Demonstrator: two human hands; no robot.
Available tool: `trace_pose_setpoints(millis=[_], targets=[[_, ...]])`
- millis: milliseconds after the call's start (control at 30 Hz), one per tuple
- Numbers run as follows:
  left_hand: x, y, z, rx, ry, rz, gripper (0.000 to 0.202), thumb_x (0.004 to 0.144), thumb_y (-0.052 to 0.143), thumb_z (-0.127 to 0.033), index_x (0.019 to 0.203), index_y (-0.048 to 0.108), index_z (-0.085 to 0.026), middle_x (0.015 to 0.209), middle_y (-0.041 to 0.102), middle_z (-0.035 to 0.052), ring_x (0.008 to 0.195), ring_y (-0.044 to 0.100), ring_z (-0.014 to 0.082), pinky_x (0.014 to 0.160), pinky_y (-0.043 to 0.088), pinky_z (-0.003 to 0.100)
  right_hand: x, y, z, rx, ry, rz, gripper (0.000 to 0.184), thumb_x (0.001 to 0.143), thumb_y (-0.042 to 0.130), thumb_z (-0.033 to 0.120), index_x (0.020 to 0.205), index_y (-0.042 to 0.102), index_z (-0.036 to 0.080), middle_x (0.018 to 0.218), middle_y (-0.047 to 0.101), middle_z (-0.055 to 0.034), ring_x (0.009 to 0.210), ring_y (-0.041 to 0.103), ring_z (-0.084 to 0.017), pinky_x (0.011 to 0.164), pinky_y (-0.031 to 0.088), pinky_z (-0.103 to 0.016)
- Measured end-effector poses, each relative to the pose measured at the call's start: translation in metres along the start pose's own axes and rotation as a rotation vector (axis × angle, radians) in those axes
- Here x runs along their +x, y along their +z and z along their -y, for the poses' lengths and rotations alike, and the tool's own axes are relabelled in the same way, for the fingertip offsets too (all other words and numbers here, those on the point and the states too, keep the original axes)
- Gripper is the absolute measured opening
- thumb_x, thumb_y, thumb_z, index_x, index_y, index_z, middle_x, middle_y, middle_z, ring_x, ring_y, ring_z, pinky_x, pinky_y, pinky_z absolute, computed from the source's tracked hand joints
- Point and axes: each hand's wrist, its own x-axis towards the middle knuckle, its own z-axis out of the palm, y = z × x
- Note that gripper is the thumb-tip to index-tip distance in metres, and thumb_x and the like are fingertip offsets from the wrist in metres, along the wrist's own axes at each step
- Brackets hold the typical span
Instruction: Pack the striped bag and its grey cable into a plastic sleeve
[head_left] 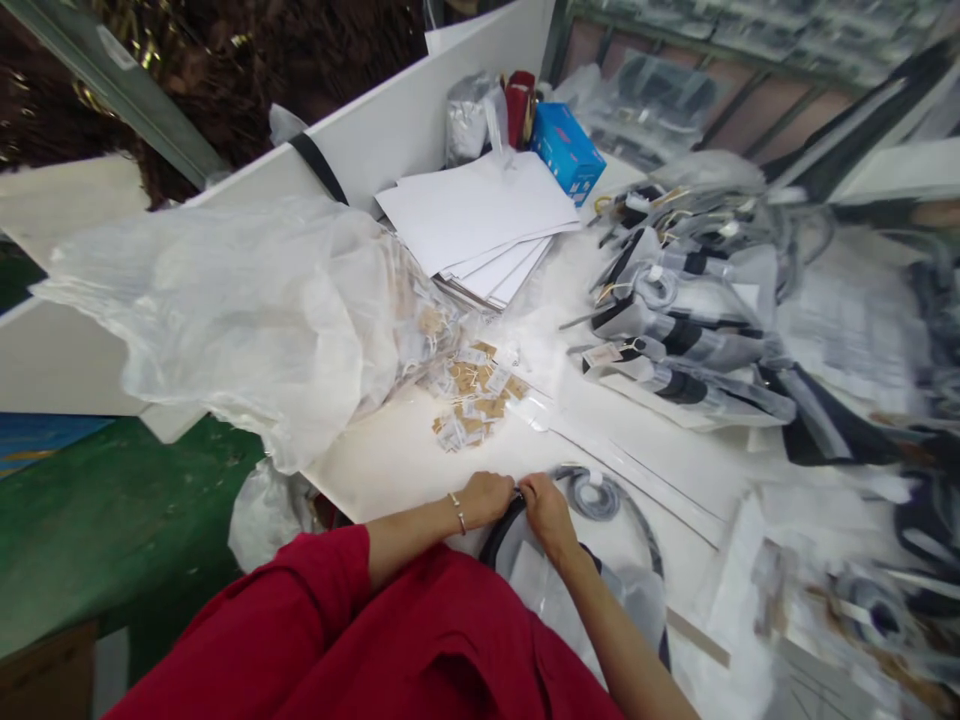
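My left hand [487, 497], with a bracelet at the wrist, and my right hand [546, 510] meet at the table's near edge. Both are closed in a pinch on a curved black strap [495, 540], which looks like part of the bag [532, 570] in front of my body. Translucent wrapping and a pale sheet cover much of that bag, and my right forearm crosses it. Beside my right hand lies a coiled grey cord [594, 495]. Just beyond my hands, small tan and white tags [476, 395] with strings lie in a loose heap.
A big pile of clear plastic bags [262, 310] overhangs the table's left side. Several wrapped black items [682, 340] are stacked on the right. White sheets [487, 205] and a blue box [568, 150] stand near the back panel [390, 110]. A clear ruler-like strip [637, 460] lies right of centre.
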Motion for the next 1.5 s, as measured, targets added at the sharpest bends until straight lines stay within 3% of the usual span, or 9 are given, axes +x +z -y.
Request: trace_pose_setpoints(millis=[267, 367, 533, 700, 933, 1100, 1233, 1367, 1500], targets=[[-0.007, -0.014, -0.01, 0.023, 0.073, -0.046, 0.027, 0.095, 0.043, -0.033, 0.108, 0.061, -0.016, 0.097, 0.069, 0.0132, 0.089, 0.066, 0.0284, 0.075, 0.051, 0.038, -0.004, 0.013, -0.012, 0.01, -0.112, -0.05, 0.032, 0.096, 0.032, 0.025, 0.087, 0.063, 0.021, 0.089, 0.068, -0.0076, 0.087, 0.062, -0.021, 0.082, 0.049, -0.032], [-0.014, -0.042, 0.008, 0.094, 0.056, -0.227, 0.022, 0.096, 0.047, -0.033, 0.104, 0.059, -0.016, 0.105, 0.066, 0.012, 0.097, 0.062, 0.0267, 0.081, 0.049, 0.037, -0.005, 0.023, -0.019, -0.009, -0.132, -0.086, 0.032, 0.097, 0.033, 0.026, 0.092, 0.065, 0.021, 0.095, 0.07, -0.0089, 0.094, 0.064, -0.021, 0.089, 0.049, -0.035], [-0.014, -0.092, 0.056, 0.004, -0.289, -0.548, 0.008, 0.094, 0.052, -0.026, 0.095, 0.056, -0.02, 0.104, 0.062, 0.0076, 0.099, 0.057, 0.0208, 0.086, 0.045, 0.03, -0.004, 0.029, -0.024, -0.077, -0.128, -0.114, 0.032, 0.096, 0.035, 0.024, 0.095, 0.066, 0.019, 0.099, 0.071, -0.01, 0.099, 0.064, -0.022, 0.095, 0.049, -0.037], [0.002, -0.103, 0.079, -0.205, -0.364, -0.569, 0.016, 0.081, 0.067, -0.023, 0.092, 0.056, -0.02, 0.102, 0.061, 0.0058, 0.099, 0.056, 0.0213, 0.085, 0.042, 0.03, -0.005, 0.022, -0.013, -0.149, -0.111, -0.084, 0.033, 0.097, 0.034, 0.022, 0.095, 0.066, 0.02, 0.099, 0.07, -0.0096, 0.097, 0.064, -0.021, 0.092, 0.049, -0.034], [0.01, -0.111, 0.093, -0.419, -0.383, -0.61, 0.011, 0.085, 0.053, -0.02, 0.074, 0.054, -0.018, 0.075, 0.059, 0.0001, 0.072, 0.055, 0.0158, 0.065, 0.04, 0.026, -0.013, -0.001, 0.008, -0.431, 0.013, -0.134, 0.034, 0.094, 0.044, 0.026, 0.122, 0.061, 0.017, 0.132, 0.058, -0.0145, 0.111, 0.059, -0.027, 0.09, 0.046, -0.037], [-0.014, -0.139, 0.098, -0.516, -0.248, -0.654, 0.015, 0.081, 0.052, -0.024, 0.067, 0.048, -0.019, 0.067, 0.052, -0.003, 0.07, 0.052, 0.0143, 0.064, 0.04, 0.025, -0.019, -0.019, 0.009, -0.375, 0.026, -0.28, 0.038, 0.093, 0.043, 0.032, 0.123, 0.061, 0.017, 0.134, 0.057, -0.0154, 0.121, 0.053, -0.031, 0.094, 0.043, -0.044], [-0.044, -0.165, 0.081, -0.655, -0.023, -0.663, 0.016, 0.079, 0.055, -0.028, 0.068, 0.047, -0.019, 0.074, 0.058, -0.0005, 0.076, 0.055, 0.0151, 0.071, 0.043, 0.027, -0.012, -0.038, 0.022, -0.111, -0.025, -0.379, 0.039, 0.09, 0.044, 0.04, 0.111, 0.067, 0.015, 0.12, 0.064, -0.016, 0.114, 0.055, -0.031, 0.098, 0.043, -0.049], [-0.07, -0.185, 0.048, -1.017, 0.267, -0.508, 0.023, 0.081, 0.059, -0.038, 0.077, 0.048, -0.019, 0.079, 0.065, 0.0016, 0.075, 0.06, 0.0148, 0.072, 0.045, 0.027, 0.0, -0.071, 0.065, 0.262, 0.02, -0.341, 0.035, 0.087, 0.05, 0.045, 0.102, 0.069, 0.019, 0.108, 0.069, -0.0113, 0.1, 0.062, -0.026, 0.087, 0.051, -0.041], [-0.088, -0.199, 0.016, -1.143, 0.437, -0.341, 0.029, 0.082, 0.065, -0.04, 0.078, 0.047, -0.018, 0.069, 0.061, -0.0011, 0.063, 0.056, 0.0114, 0.064, 0.044, 0.024, 0.006, -0.107, 0.123, 0.521, 0.026, -0.321, 0.033, 0.083, 0.06, 0.044, 0.105, 0.07, 0.021, 0.102, 0.071, -0.0078, 0.086, 0.065, -0.021, 0.077, 0.053, -0.035]])
